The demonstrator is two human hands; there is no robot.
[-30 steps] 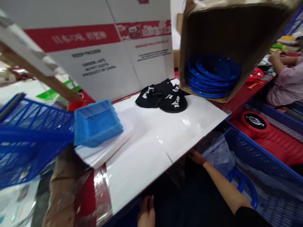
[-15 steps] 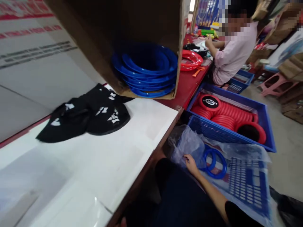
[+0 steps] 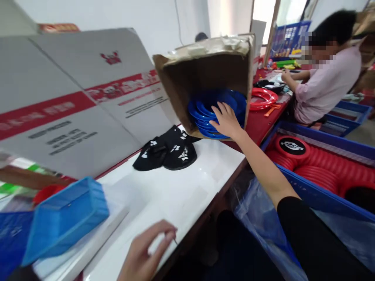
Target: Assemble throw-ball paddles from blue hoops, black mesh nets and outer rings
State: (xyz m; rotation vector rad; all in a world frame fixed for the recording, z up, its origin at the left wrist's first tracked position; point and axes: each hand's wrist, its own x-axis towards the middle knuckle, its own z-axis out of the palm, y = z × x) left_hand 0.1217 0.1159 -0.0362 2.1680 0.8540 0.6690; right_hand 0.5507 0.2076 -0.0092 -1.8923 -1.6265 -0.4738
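Note:
My right hand (image 3: 226, 120) reaches into a tipped cardboard box (image 3: 187, 74) and lies on a stack of blue plastic rings (image 3: 202, 113), fingers spread over the top ring. My left hand (image 3: 148, 251) hovers over the near edge of the white table (image 3: 175, 195), thumb and forefinger curled toward each other in a loose pinch; what is between them, if anything, is too small to make out. A pile of black fabric pieces with white print (image 3: 166, 152) lies on the table left of the box.
A small blue basket (image 3: 63, 218) sits on white sheets at the left. A large white carton with a red stripe (image 3: 73, 105) stands behind. Blue crates of red rings (image 3: 316, 164) sit at the right, beside clear plastic (image 3: 258, 210). A person in pink (image 3: 325, 82) works at the far table.
My right hand has risen from the plastic bag beside the table and gone into the cardboard box onto the blue rings. My left hand has come up over the table edge. The view swung left.

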